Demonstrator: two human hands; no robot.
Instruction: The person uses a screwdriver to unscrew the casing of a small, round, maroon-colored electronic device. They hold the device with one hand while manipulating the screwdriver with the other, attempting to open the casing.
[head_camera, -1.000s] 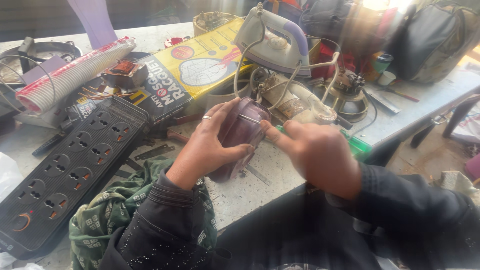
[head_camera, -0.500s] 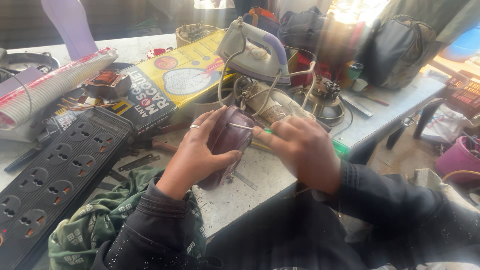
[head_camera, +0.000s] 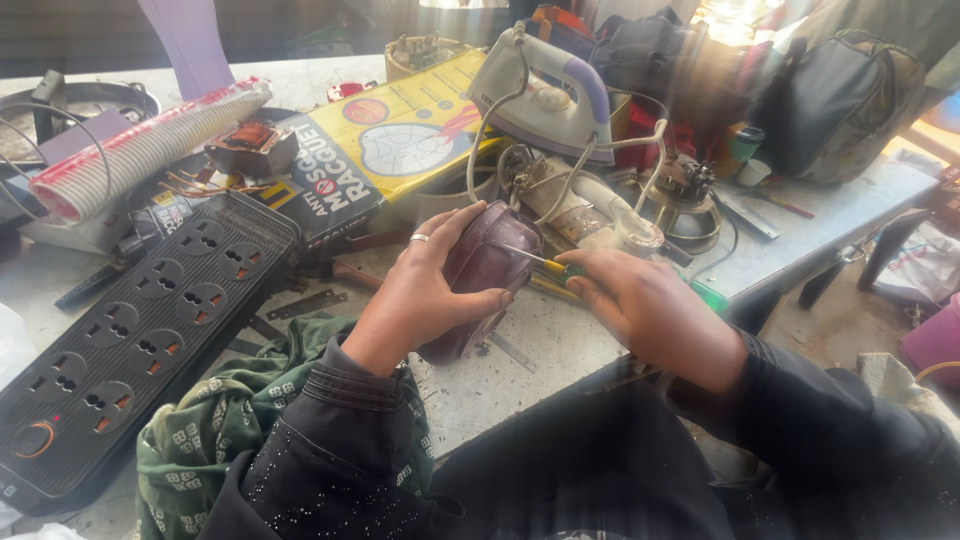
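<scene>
Bright backlight, hazy top-right glare, soft edges

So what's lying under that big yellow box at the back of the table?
The yellow box leans on the black power strip and clutter beside a copper-wound transformer. What lies beneath its middle is covered.

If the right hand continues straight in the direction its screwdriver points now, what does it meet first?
The right hand aims the screwdriver left, at the dark purple casing that the left hand holds. The tip seems already at the casing, so that comes first; depth is unclear.
</scene>
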